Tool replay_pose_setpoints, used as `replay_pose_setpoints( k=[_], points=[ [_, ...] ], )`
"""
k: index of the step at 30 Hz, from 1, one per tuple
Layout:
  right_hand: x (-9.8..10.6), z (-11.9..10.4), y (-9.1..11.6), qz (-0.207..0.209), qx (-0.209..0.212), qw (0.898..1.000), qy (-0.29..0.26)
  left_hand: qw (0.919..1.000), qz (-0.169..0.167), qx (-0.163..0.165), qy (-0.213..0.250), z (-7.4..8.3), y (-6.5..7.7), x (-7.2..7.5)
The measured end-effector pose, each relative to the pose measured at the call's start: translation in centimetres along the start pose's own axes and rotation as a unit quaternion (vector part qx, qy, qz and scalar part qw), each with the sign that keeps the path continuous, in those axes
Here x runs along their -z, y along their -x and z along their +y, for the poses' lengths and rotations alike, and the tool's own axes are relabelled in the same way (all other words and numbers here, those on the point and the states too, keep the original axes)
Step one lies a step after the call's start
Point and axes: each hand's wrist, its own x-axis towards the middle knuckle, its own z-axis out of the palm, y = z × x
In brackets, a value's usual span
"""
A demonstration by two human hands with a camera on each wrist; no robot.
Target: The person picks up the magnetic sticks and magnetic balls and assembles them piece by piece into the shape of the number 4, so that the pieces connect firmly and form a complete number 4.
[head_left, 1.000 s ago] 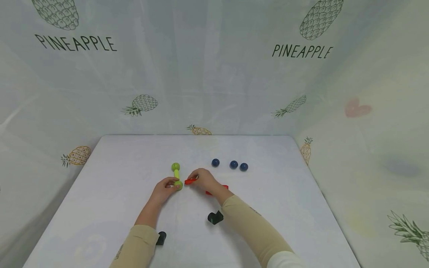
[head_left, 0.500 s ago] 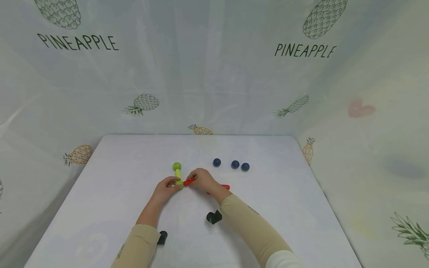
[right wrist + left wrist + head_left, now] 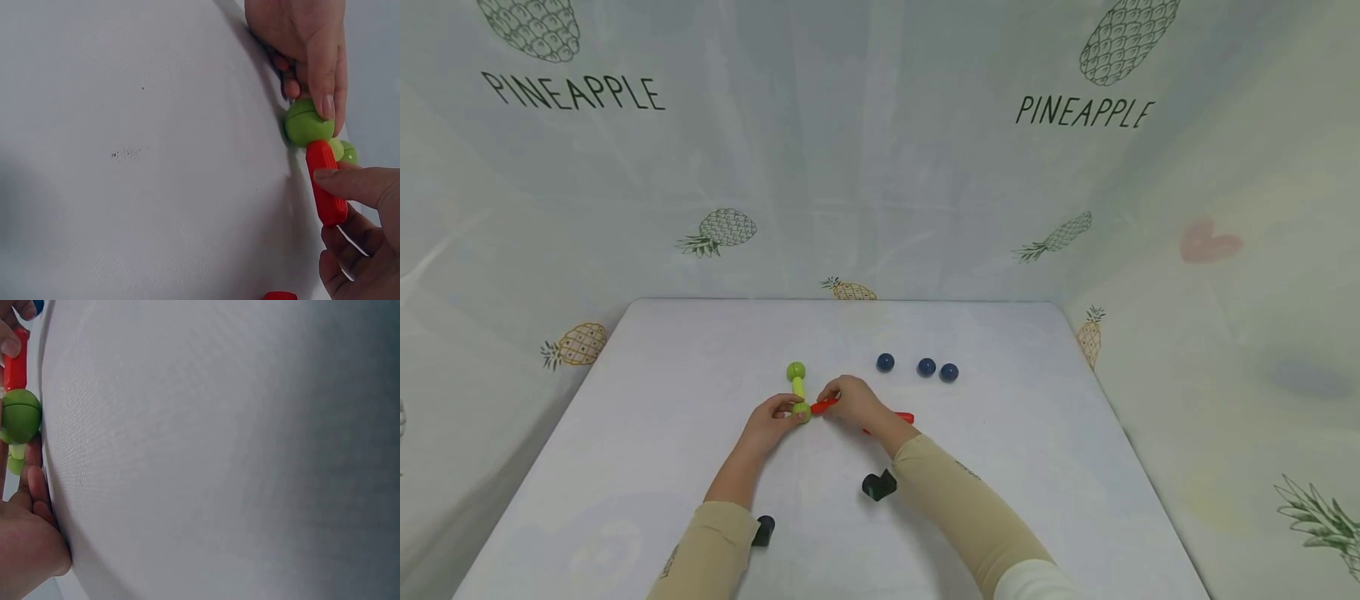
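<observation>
In the head view my left hand [image 3: 771,419] pinches the nearer green ball [image 3: 802,413] between thumb and fingers. A yellow-green rod [image 3: 798,387] links that ball to a second green ball [image 3: 796,371] farther back. From the right, my right hand [image 3: 859,403] holds a red rod [image 3: 325,184] between thumb and fingers. The right wrist view has the rod's far end against the nearer green ball. In the left wrist view the red rod and green ball also meet, at the left edge.
Several dark blue balls [image 3: 927,367] lie farther back on the white table [image 3: 1015,433]. Another red piece [image 3: 906,417] is partly hidden under the right forearm. Black objects [image 3: 878,485] show beside both sleeves. A pineapple-print cloth [image 3: 880,167] hangs behind the table.
The red rod has moved left with my right hand, from a small gap to contact with the green ball. My left hand keeps its pinch. Over the last half second little differs.
</observation>
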Motion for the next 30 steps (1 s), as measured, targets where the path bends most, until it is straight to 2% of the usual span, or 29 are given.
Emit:
replay_pose_setpoints(
  k=[9, 19, 30],
  points=[
    [0.2, 0.3, 0.0, 0.002, -0.001, 1.0, 0.002, 1.0, 0.0, 0.003, -0.004, -0.2, -0.3, -0.2],
    [1.5, 1.0, 0.4, 0.004, -0.013, 1.0, 0.003, 1.0, 0.003, 0.004, -0.007, -0.3, -0.5, -0.3],
    [2.7, 2.4, 0.7, 0.047, -0.018, 0.999, -0.015, 0.9999, 0.001, 0.013, -0.01, -0.3, -0.4, -0.4]
  ],
)
